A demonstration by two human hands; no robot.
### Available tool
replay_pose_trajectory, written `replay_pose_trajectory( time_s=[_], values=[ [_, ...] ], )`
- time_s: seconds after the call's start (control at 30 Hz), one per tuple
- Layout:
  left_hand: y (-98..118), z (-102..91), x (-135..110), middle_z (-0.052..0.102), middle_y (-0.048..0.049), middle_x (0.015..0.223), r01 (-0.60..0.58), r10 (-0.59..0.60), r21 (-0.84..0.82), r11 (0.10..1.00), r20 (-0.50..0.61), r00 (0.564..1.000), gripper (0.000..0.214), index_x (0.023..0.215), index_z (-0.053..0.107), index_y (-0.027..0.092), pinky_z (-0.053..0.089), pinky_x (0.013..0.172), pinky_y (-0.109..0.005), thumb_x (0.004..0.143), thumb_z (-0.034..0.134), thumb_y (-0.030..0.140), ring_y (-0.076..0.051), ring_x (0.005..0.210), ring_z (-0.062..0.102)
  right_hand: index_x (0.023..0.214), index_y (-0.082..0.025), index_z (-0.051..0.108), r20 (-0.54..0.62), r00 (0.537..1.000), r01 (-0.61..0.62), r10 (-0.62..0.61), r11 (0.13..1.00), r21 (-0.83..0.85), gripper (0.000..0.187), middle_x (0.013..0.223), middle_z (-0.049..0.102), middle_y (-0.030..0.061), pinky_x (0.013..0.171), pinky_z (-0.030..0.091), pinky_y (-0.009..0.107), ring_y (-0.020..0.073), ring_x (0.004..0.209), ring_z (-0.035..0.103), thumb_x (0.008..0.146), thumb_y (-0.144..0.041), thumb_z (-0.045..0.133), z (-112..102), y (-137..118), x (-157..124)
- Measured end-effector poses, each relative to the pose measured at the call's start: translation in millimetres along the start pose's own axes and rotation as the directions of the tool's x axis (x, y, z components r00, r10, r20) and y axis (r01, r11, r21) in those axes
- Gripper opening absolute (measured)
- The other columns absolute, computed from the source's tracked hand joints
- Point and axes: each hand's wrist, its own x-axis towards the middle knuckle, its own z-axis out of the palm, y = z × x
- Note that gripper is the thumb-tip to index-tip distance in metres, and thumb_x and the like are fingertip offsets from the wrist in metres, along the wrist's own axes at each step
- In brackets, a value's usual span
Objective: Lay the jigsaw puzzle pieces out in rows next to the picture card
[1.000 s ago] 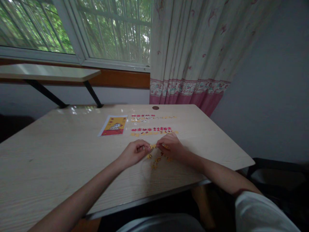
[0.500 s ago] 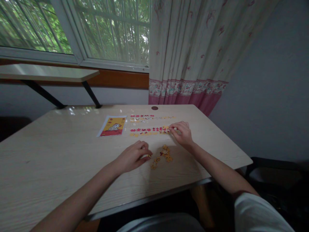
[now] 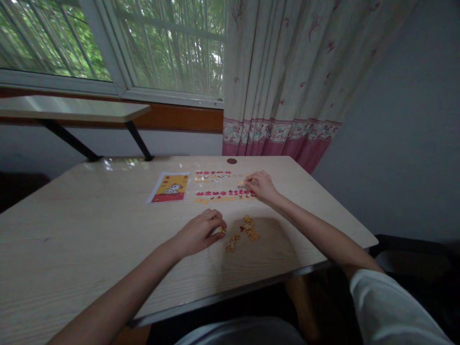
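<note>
Head camera puts both hands near mid-frame, over a pale surface (image 3: 89,235). I have the right hand (image 3: 262,186) right of centre, its thumb and fingers pinched at the edge of a small yellow piece (image 3: 240,183), between the upper and lower rows. The left hand (image 3: 201,233) lies below centre, curled, with its fingertips at a dark-marked piece (image 3: 223,231); whether they grip it or merely touch it, I cannot tell.

To handle the yellow piece well, I would pinch lightly by the edge, lower it flat and let go straight up, so that no neighbour gets dragged. My wrist wants to ride high: the right hand hangs over the right end of the lower red row (image 3: 208,193) and hides part of it, with a yellow row (image 3: 230,198) just below.

Above run the upper red row (image 3: 206,172) and some white-and-yellow bits (image 3: 224,177). A loose cluster (image 3: 247,222) sits below centre, in shadow, which makes its markings hard to read. Left of the rows lies a picture sheet (image 3: 170,188), well apart from both hands.
</note>
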Motion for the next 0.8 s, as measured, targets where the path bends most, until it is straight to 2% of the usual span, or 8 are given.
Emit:
replay_pose_trajectory(
  time_s=[0.17, 0.37, 0.5, 0.63, 0.8],
  values=[
    [-0.5, -0.1, -0.2, 0.052, -0.0059, 0.094, 0.006, -0.006, -0.017, 1.0, -0.018, 1.0, 0.017, 0.098, 0.06, 0.02, 0.042, 0.08, -0.033, 0.083, 0.053, 0.026, -0.02, 0.09, 0.049, 0.085, -0.024, 0.07, 0.118, 0.989, -0.083, 0.089, 0.995, -0.051, 0.019, 0.089, 0.069, 0.0017, 0.081, 0.035, 0.032, 0.0205, 0.088, 0.055, 0.079, -0.034, 0.055, 33.5, -0.8, 36.1],
    [0.7, -2.0, -0.1, 0.053, -0.0052, 0.092, 0.006, -0.006, -0.011, 1.0, -0.008, 1.0, 0.014, 0.094, 0.061, 0.02, 0.041, 0.078, -0.032, 0.083, 0.054, 0.024, -0.02, 0.089, 0.049, 0.089, -0.026, 0.07, 0.157, 0.982, -0.089, 0.105, 0.991, -0.103, 0.021, 0.087, 0.069, 0.0011, 0.079, 0.037, 0.031, 0.0201, 0.089, 0.055, 0.08, -0.035, 0.052, 55.2, -15.3, 51.7],
    [4.1, -4.1, -0.1, 0.053, -0.0059, 0.092, 0.002, -0.002, 0.038, 0.999, 0.009, 1.0, 0.014, 0.094, 0.059, 0.019, 0.041, 0.078, -0.032, 0.085, 0.05, 0.023, -0.02, 0.089, 0.048, 0.089, -0.024, 0.07, 0.164, 0.978, -0.106, 0.125, 0.987, -0.123, 0.022, 0.088, 0.069, 0.0025, 0.079, 0.037, 0.03, 0.0192, 0.089, 0.055, 0.081, -0.033, 0.051, 57.7, -19.3, 54.2],
    [4.9, -3.6, -1.0, 0.052, -0.007, 0.094, -0.019, 0.017, 0.084, 0.996, 0.023, 1.0, 0.02, 0.102, 0.058, 0.02, 0.04, 0.077, -0.033, 0.087, 0.046, 0.024, -0.02, 0.088, 0.048, 0.089, -0.024, 0.07, 0.153, 0.979, -0.12, 0.138, 0.985, -0.122, 0.022, 0.089, 0.069, 0.0031, 0.077, 0.038, 0.03, 0.0201, 0.089, 0.055, 0.08, -0.034, 0.052, 53.2, -19.7, 53.6],
    [4.3, -4.0, -1.0, 0.052, -0.0068, 0.095, -0.043, 0.04, 0.085, 0.995, 0.031, 0.999, 0.02, 0.103, 0.058, 0.022, 0.039, 0.078, -0.032, 0.088, 0.045, 0.024, -0.02, 0.088, 0.047, 0.086, -0.023, 0.07, 0.11, 0.993, -0.038, 0.047, 0.996, -0.087, 0.02, 0.086, 0.069, 0.003, 0.079, 0.036, 0.031, 0.0196, 0.087, 0.055, 0.08, -0.03, 0.053, 34.0, -21.3, 33.2]
  ],
)
